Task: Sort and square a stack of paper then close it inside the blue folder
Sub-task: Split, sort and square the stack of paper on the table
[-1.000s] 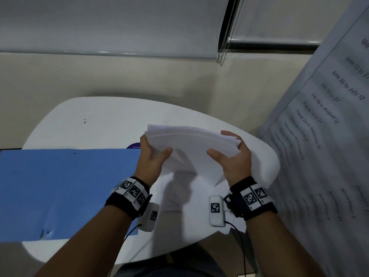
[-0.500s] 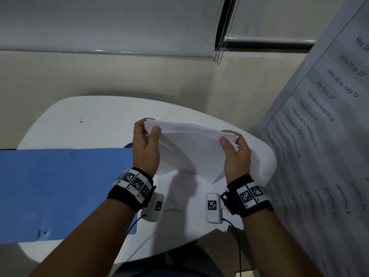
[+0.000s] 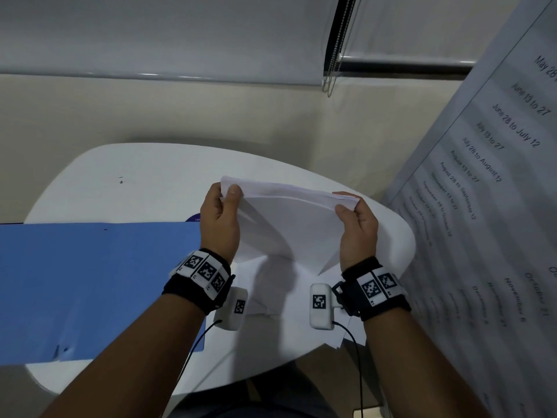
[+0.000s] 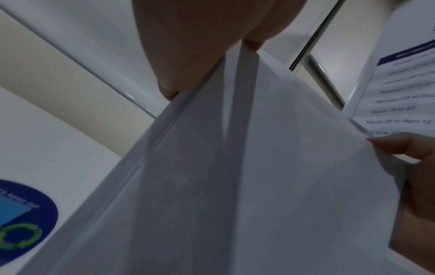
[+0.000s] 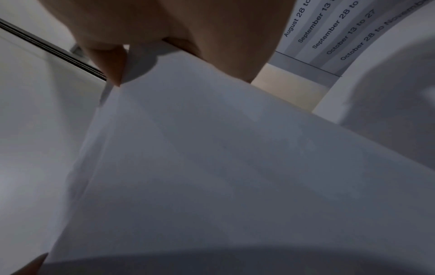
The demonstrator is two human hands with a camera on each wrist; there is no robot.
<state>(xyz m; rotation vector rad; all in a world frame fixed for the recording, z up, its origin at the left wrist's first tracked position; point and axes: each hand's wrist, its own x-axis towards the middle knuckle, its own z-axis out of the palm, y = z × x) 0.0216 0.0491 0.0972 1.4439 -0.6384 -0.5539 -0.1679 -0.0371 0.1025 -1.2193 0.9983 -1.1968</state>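
Honestly, with each hand's grip, left hand point(image 3: 219, 220) and right hand point(image 3: 358, 227), pinching the paper stack point(image 3: 289, 224) upright, I'd loosen slightly and tap its bottom edge on the tabletop point(image 3: 126, 176).

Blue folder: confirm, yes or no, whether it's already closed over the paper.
No, the blue folder lies open on the table while both hands hold the paper stack above it.

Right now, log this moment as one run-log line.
left hand: grips paper stack | right hand: grips same stack | stack: upright over table | blue folder: open, flat
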